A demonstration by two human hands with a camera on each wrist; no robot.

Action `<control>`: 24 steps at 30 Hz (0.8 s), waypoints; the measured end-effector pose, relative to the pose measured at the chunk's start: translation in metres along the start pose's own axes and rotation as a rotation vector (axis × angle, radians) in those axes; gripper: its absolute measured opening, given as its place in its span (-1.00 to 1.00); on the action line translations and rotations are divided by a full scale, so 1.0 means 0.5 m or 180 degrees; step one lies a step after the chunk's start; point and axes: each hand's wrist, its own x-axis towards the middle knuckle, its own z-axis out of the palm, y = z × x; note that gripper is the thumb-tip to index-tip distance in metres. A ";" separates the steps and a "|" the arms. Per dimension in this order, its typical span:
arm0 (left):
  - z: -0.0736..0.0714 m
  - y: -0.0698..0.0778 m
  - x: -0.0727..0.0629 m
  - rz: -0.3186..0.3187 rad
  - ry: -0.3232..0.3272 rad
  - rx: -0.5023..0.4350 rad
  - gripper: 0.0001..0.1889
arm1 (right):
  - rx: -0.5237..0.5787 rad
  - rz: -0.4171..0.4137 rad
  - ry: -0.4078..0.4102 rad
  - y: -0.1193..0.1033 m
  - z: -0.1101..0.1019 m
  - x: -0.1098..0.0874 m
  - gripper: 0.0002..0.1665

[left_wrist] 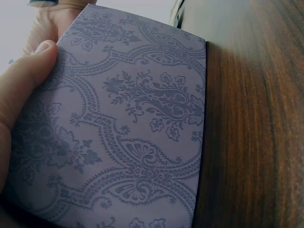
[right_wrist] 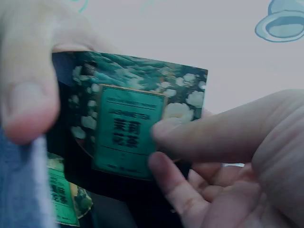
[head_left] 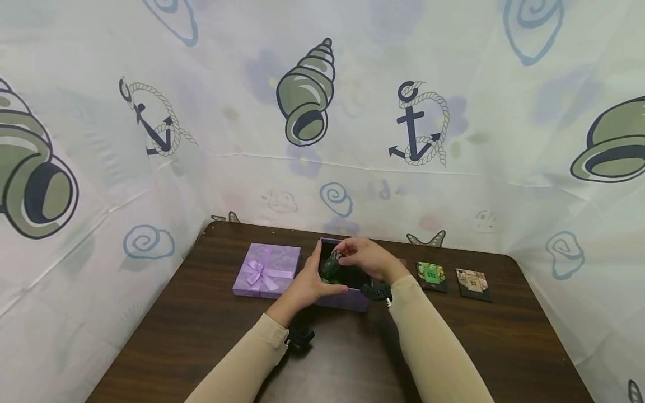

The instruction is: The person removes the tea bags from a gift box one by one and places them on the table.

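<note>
My left hand (head_left: 306,283) holds the open purple patterned box (head_left: 345,301), its thumb along the near wall and its fingers at the left side. In the left wrist view that thumb lies against the box's paisley-printed wall (left_wrist: 137,109). Over the box opening, my right hand (head_left: 372,258) pinches a dark green jasmine tea packet (right_wrist: 130,128) between thumb and fingers. The packet is tilted, with its green label and white flowers showing in the right wrist view. Lower inside the box, another tea packet (right_wrist: 61,197) with a green label is partly hidden.
Left of the box lies its purple lid (head_left: 269,268) with a ribbon bow. A green-labelled packet (head_left: 431,275) and a beige-labelled packet (head_left: 473,283) lie to the right on the dark wooden table (head_left: 504,341). Another packet is mostly hidden behind the right wrist. A printed curtain (head_left: 363,190) hangs behind.
</note>
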 end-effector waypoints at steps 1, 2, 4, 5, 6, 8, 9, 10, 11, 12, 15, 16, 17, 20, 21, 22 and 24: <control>0.001 0.000 0.000 0.0005 -0.0002 0.0005 0.56 | -0.0043 -0.0027 0.0047 0.002 0.001 -0.001 -0.79; 0.001 -0.001 0.000 0.0000 -0.0006 0.0010 0.56 | -0.0087 -0.0056 0.0089 0.003 0.002 -0.002 -0.82; 0.001 -0.001 0.000 -0.0011 -0.0006 0.0004 0.55 | -0.0193 -0.0109 0.0181 0.004 0.008 -0.005 -0.87; 0.002 -0.002 0.000 -0.0003 0.0000 0.0006 0.54 | -0.0203 -0.0128 0.0226 0.005 0.011 -0.006 -0.88; 0.002 -0.002 0.000 0.0000 0.0004 0.0005 0.53 | -0.0219 -0.0142 0.0278 0.006 0.013 -0.007 -0.88; 0.002 -0.003 0.002 0.0006 0.0010 -0.0009 0.53 | -0.0132 -0.0164 0.0380 0.005 0.018 -0.009 -0.87; 0.003 -0.003 0.002 0.0024 0.0019 -0.0021 0.53 | -0.0064 -0.0180 0.0429 0.006 0.019 -0.011 -0.87; 0.004 -0.003 0.003 0.0040 0.0031 -0.0028 0.53 | 0.0030 -0.0202 0.0463 0.007 0.020 -0.012 -0.86; 0.005 -0.004 0.003 0.0045 0.0036 -0.0036 0.53 | 0.0119 -0.0234 0.0492 0.008 0.021 -0.014 -0.85; 0.005 -0.004 0.003 0.0050 0.0040 -0.0051 0.54 | 0.0188 -0.0281 0.0518 0.010 0.021 -0.017 -0.84; 0.007 -0.004 0.003 0.0072 0.0054 -0.0063 0.55 | 0.0456 -0.0506 0.0578 0.020 0.018 -0.027 -0.82; 0.007 -0.004 0.002 0.0059 0.0050 -0.0057 0.55 | 0.0553 -0.0589 0.0610 0.022 0.017 -0.032 -0.80; 0.007 -0.004 0.002 0.0044 0.0044 -0.0056 0.55 | 0.0640 -0.0677 0.0638 0.025 0.016 -0.036 -0.78; 0.007 -0.004 0.001 0.0027 0.0030 -0.0056 0.54 | 0.0812 -0.0873 0.0727 0.036 0.016 -0.046 -0.67; 0.006 -0.004 0.001 0.0026 0.0025 -0.0055 0.54 | 0.0826 -0.0923 0.0760 0.037 0.018 -0.049 -0.64; 0.006 -0.004 0.002 0.0038 0.0026 -0.0057 0.54 | 0.0800 -0.0965 0.0792 0.038 0.019 -0.051 -0.61; 0.006 -0.005 0.003 0.0060 0.0036 -0.0056 0.54 | 0.0758 -0.1030 0.0881 0.039 0.024 -0.056 -0.60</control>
